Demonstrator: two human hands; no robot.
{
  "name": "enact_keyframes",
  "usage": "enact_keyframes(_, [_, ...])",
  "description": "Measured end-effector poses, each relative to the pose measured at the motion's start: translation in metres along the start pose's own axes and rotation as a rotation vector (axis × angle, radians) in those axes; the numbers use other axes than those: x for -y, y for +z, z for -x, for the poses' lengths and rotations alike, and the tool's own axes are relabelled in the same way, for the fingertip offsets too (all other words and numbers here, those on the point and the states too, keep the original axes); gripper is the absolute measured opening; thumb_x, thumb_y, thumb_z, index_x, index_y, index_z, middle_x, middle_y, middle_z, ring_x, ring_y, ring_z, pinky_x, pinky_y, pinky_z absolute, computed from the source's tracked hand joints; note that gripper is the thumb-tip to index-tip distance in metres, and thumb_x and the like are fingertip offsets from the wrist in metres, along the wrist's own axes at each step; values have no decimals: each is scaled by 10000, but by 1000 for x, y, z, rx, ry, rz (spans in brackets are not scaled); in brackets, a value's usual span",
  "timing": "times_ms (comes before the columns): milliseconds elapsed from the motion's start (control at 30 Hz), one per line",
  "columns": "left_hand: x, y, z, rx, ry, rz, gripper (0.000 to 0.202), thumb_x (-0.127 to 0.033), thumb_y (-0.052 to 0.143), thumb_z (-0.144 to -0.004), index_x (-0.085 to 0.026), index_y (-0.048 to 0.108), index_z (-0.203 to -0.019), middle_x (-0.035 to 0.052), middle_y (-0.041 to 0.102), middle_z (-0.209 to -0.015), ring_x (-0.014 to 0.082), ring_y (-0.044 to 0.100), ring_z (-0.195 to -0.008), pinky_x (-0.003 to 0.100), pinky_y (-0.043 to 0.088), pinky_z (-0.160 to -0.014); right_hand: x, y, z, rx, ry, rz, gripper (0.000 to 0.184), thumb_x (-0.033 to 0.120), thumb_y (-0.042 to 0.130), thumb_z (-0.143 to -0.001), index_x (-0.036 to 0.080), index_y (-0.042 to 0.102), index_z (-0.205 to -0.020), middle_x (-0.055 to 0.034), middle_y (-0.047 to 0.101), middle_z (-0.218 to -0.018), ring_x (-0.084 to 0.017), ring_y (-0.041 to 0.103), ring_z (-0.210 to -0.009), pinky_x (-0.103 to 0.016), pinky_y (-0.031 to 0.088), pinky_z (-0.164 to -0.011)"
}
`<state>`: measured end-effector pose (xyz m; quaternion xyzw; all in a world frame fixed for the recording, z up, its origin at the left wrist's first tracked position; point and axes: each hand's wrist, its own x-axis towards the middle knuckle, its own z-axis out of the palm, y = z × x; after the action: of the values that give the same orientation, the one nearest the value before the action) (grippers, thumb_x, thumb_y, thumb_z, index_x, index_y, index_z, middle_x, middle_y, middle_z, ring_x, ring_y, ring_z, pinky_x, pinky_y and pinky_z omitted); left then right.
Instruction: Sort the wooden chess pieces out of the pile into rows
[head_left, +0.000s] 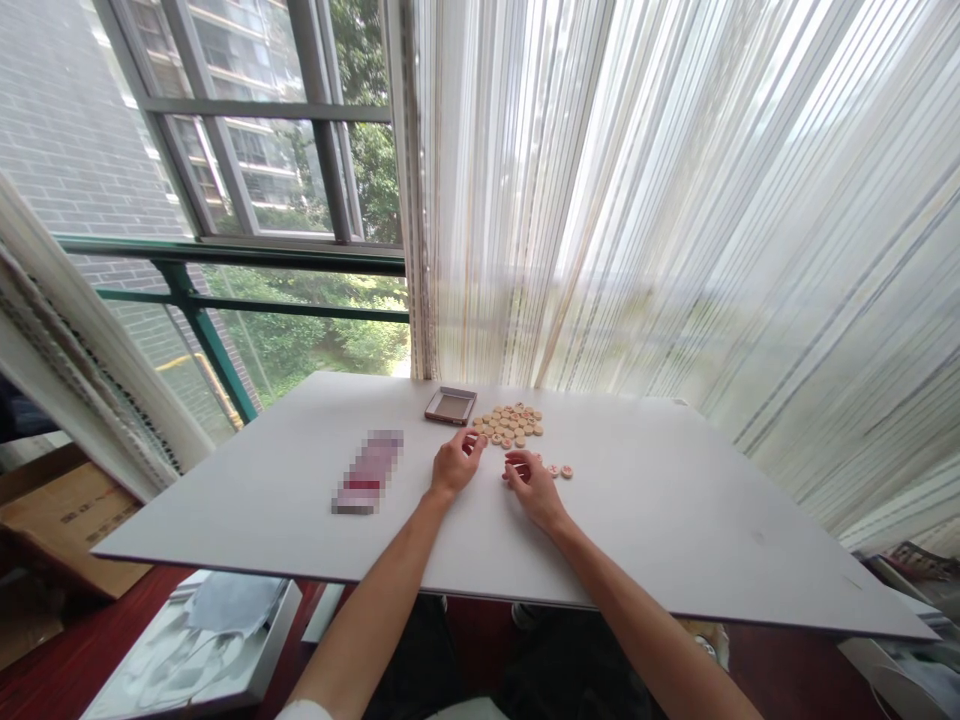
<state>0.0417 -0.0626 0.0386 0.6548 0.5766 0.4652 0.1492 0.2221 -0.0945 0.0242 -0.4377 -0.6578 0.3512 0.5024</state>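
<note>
A cluster of round wooden Chinese chess pieces lies on the white table, some with red marks showing. At the cluster's near left edge, my left hand has its thumb and fingertips closed around one chess piece. My right hand hovers low over the table just nearer than the cluster, its fingers loosely bent and apart from the thumb; I see nothing held in it. Beside its knuckles sit a few red-marked pieces in a short row, the outermost piece fully visible.
Behind my left hand stands a shallow open box. A blurred-out pinkish rectangular item lies to the left. Sheer curtains and a window with a green railing border the far side. Cardboard boxes stand at the left.
</note>
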Motion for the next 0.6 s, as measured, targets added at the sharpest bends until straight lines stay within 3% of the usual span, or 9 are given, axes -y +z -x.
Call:
enact_keyframes(67, [8, -5, -5, -63, -56, -125, 234, -411, 523, -920, -245, 631, -1043, 29, 724, -836, 180, 653, -729, 272, 460, -679, 2, 1, 2, -3, -4, 17, 280, 423, 560, -876, 209, 609, -1049, -76, 664, -985, -185, 693, -764, -334, 584, -682])
enact_keyframes(200, [21, -9, -13, -5, -43, -309, 169, -355, 566, -896, -228, 678, -890, 63, 703, -835, 222, 629, -851, 296, 443, -736, 15, -7, -4, 37, -4, -38, 269, 418, 564, -876, 194, 623, -1013, -77, 682, -964, -191, 696, -767, -328, 578, -670])
enact_keyframes(267, [23, -7, -14, 10, -17, -345, 158, -341, 588, -882, -218, 680, -843, 77, 698, -875, 238, 614, -904, 310, 436, -768, 22, -19, -19, 32, -16, -59, 270, 416, 534, -896, 190, 617, -1017, -69, 695, -913, -194, 695, -785, -329, 575, -687])
enact_keyframes(333, [23, -6, -14, 0, -25, -364, 174, -356, 580, -889, -211, 669, -853, 82, 694, -878, 242, 612, -889, 320, 431, -768, 25, -36, -42, -21, -11, 54, 258, 397, 496, -915, 203, 610, -1042, -61, 703, -935, -184, 687, -804, -321, 564, -698])
enact_keyframes(400, [20, -5, -12, -2, -42, -364, 222, -389, 529, -920, -210, 654, -880, 78, 688, -833, 233, 618, -829, 323, 430, -751, 21, -53, -67, -64, 23, 297, 224, 344, 488, -916, 227, 617, -1056, -42, 699, -1006, -161, 668, -882, -301, 536, -782])
enact_keyframes(500, [17, -6, -8, 41, -4, -318, 245, -414, 500, -934, -217, 640, -896, 59, 682, -797, 212, 622, -779, 312, 433, -744, 7, -72, -97, -62, 102, 384, 141, 252, 635, -804, 187, 652, -928, -69, 695, -972, -186, 647, -877, -321, 502, -813])
enact_keyframes(600, [16, -6, -4, 81, 57, -287, 181, -383, 549, -909, -225, 636, -900, 44, 679, -813, 196, 625, -792, 293, 440, -760, -10, -80, -108, -48, 178, 410, 114, 195, 727, -693, 173, 645, -769, -70, 690, -883, -210, 634, -861, -340, 480, -821])
